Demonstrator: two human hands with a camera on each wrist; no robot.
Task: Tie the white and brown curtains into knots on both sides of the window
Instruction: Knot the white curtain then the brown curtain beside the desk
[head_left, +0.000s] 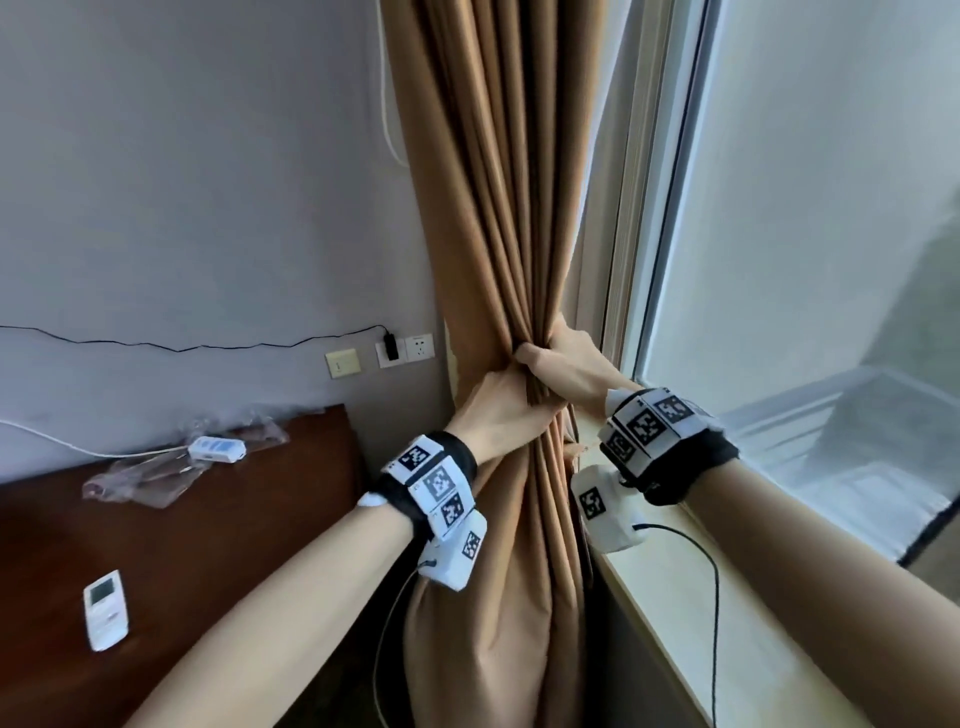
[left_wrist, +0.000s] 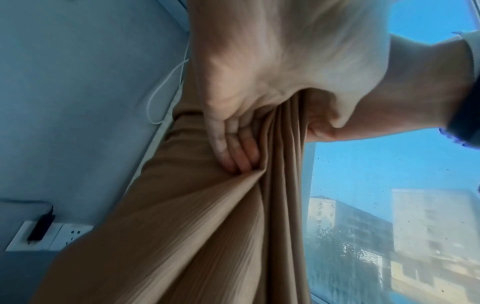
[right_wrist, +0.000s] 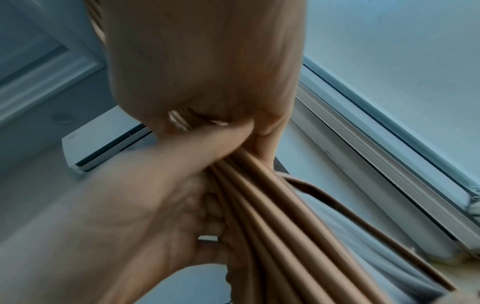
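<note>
The brown curtain (head_left: 488, 208) hangs in long folds at the left edge of the window and is bunched into a narrow waist about halfway down. My left hand (head_left: 501, 410) grips that waist from the wall side, fingers (left_wrist: 233, 152) curled into the cloth (left_wrist: 207, 226). My right hand (head_left: 566, 364) grips the same bunch just above, from the window side. In the right wrist view its thumb and palm (right_wrist: 145, 205) wrap the gathered folds (right_wrist: 272, 226). Below the hands the curtain falls loose. No white curtain shows plainly.
A dark wooden surface (head_left: 208, 545) at lower left carries a white remote (head_left: 105, 610), a white power strip (head_left: 217, 449) and crumpled plastic. Wall sockets (head_left: 405, 349) with a black charger sit beside the curtain. The window sill (head_left: 701, 613) and glass (head_left: 805, 208) are on the right.
</note>
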